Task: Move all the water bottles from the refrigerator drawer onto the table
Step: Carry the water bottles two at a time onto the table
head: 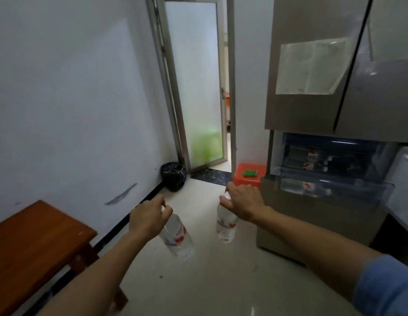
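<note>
Hanging from my left grip (148, 216) is the first water bottle (177, 238), pinched at its cap; my right grip (241, 201) pinches the second water bottle (227, 226) the same way.

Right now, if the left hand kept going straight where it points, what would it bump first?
Probably the black bag on the floor beside the glass door. The left hand, gripping a water bottle by its cap, points that way. Depth is unclear, so it might pass above the bag.
</note>
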`<state>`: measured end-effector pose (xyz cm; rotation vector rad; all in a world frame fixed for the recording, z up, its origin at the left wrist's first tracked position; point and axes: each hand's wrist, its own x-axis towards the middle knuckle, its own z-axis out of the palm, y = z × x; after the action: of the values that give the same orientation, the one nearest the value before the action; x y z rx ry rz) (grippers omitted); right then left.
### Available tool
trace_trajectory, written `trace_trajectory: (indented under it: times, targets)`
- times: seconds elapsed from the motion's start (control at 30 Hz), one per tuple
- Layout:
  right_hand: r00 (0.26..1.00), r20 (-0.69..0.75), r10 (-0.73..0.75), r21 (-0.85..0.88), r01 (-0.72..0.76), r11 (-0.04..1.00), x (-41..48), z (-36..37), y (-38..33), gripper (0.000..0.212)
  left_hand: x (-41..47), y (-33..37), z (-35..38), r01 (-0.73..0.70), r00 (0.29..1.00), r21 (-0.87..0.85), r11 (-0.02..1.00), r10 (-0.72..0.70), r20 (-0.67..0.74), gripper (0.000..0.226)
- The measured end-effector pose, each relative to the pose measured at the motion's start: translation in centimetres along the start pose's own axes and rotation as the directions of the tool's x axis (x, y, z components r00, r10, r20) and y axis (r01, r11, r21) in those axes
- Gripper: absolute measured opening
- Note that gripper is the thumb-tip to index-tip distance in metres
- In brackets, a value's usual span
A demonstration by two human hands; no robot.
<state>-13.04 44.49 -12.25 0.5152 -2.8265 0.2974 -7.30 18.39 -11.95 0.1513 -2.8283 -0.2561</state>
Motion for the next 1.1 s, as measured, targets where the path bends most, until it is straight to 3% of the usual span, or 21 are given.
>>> trace_trajectory:
  times: [0.2,0.37,0.57,0.9,1.1]
  targets:
    - [0.99,0.033,-0.14,0.012,0.14,0.99,-1.6,1.5,-16.5,0.042,-9.5,-14.7,-6.2,0.129,0.991,0.104,0.986,-0.125,-0.047,0.025]
    - [0.963,0.067,-0.261,0.125,0.251,0.96,-2.5,3.3,-29.4,0.038,-17.0,-25.2,-10.6,0.259,0.966,0.134,0.957,-0.256,-0.04,0.018]
    - [0.904,0.077,-0.42,0.169,0.404,0.899,-0.4,7.4,-44.4,0.046,-23.3,-36.7,-13.8,0.486,0.873,0.14,0.863,-0.475,-0.107,0.018]
    - [0.679,0.121,-0.724,0.256,0.683,0.684,6.9,15.8,-68.0,0.039,-27.0,-54.5,-17.2,0.724,0.688,0.227,0.652,-0.707,-0.164,0.017]
    - [0.546,0.114,-0.83,0.276,0.785,0.555,8.1,18.3,-81.1,0.043,-30.6,-63.5,-19.8,0.834,0.551,0.176,0.522,-0.802,-0.23,0.022]
